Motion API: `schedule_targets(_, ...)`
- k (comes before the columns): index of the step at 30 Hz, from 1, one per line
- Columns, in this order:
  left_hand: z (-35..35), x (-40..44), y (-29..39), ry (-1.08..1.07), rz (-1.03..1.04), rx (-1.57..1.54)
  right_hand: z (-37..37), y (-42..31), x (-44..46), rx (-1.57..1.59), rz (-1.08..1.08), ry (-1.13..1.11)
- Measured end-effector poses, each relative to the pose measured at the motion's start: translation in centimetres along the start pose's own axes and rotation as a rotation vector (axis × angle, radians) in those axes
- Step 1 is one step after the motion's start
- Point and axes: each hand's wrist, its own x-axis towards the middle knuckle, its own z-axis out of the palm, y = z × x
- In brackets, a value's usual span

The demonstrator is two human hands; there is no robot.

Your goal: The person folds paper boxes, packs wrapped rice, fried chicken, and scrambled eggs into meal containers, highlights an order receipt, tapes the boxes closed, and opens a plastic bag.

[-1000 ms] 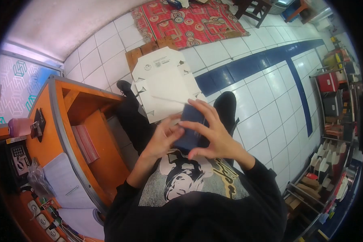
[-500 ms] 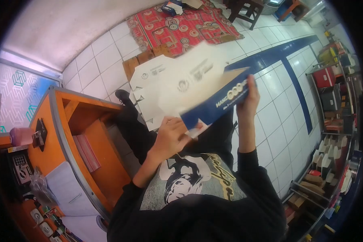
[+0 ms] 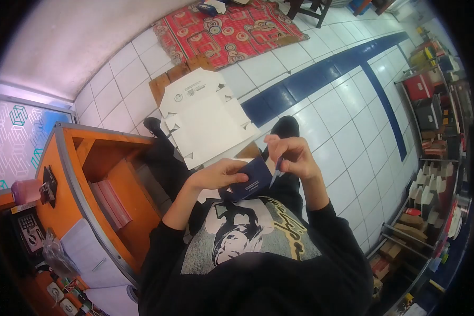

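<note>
A dark blue box (image 3: 252, 180) with small pale print is in my left hand (image 3: 219, 175), whose thumb presses on its face, just above my lap. My right hand (image 3: 295, 157) is beside the box's right end, with thumb and fingers pinched on a flap edge of the box, blue and pale. White inner card shows at the box's upper edge and under my left hand. Beyond my hands a flat white die-cut cardboard sheet (image 3: 208, 118), notched along its sides and printed near its far end, rests on a wooden surface (image 3: 157, 87).
An orange cabinet (image 3: 63, 158) with papers inside stands at the left. A red patterned rug (image 3: 224, 34) covers tiles farther off. A dark stool (image 3: 310, 10) is behind it. Shelves with boxes (image 3: 418, 87) line the right side. My feet are beside the white sheet.
The box was swung up and opened out over the sheet half a second ago; now it is low over my lap. My right hand has moved from its far end to a flap at the right.
</note>
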Motion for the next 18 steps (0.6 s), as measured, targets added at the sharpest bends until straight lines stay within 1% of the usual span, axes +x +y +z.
schedule_targets(1, -0.2, 0.2, -0.5, 0.001, -0.001, -0.002, 0.3, -0.1, 0.1, 0.008, -0.016, -0.015)
schedule_targets(3, -0.5, 0.6, -1.7, -0.127, -0.067, -0.137, 0.7, -0.8, 0.3, -0.317, 0.033, -0.053)
schedule_targets(4, -0.3, 0.6, -1.4, -0.129, -0.068, -0.138, 1.4, -1.4, 0.6, -0.317, 0.034, -0.051)
schedule_targets(6, 0.3, 0.3, -0.5, -0.134, -0.082, -0.237, 3.4, -2.3, 0.9, -0.787, 0.289, 0.237)
schedule_targets(7, 0.6, 0.3, -0.4, -0.138, -0.083, -0.239, 3.8, -2.2, 0.7, -0.788, 0.292, 0.24)
schedule_targets(9, 1.0, 0.2, -0.4, -0.055, -0.114, -0.289, 4.1, -1.9, 0.5, -1.035, 0.267, 0.181)
schedule_targets(10, 1.4, 0.1, -0.2, -0.054, -0.115, -0.293, 4.0, -2.0, 0.5, -1.034, 0.271, 0.18)
schedule_targets(12, 2.0, 0.0, 0.2, 0.003, -0.094, -0.249, 3.6, -2.4, 0.4, -1.084, 0.228, -0.052)
schedule_targets(13, 2.2, 0.0, 0.2, 0.0, -0.095, -0.251, 3.3, -2.3, 0.4, -1.084, 0.231, -0.05)
schedule_targets(15, 2.6, 0.2, 0.1, 0.05, -0.025, -0.228, 2.4, -2.0, 0.5, -0.896, 0.332, -0.355)
schedule_targets(16, 2.7, 0.3, 0.0, 0.05, -0.025, -0.227, 2.1, -2.2, 0.7, -0.896, 0.332, -0.355)
schedule_targets(18, 3.0, 0.7, 0.4, 0.28, 0.249, 0.004, 1.9, -2.9, 1.3, -1.105, 0.098, -0.34)
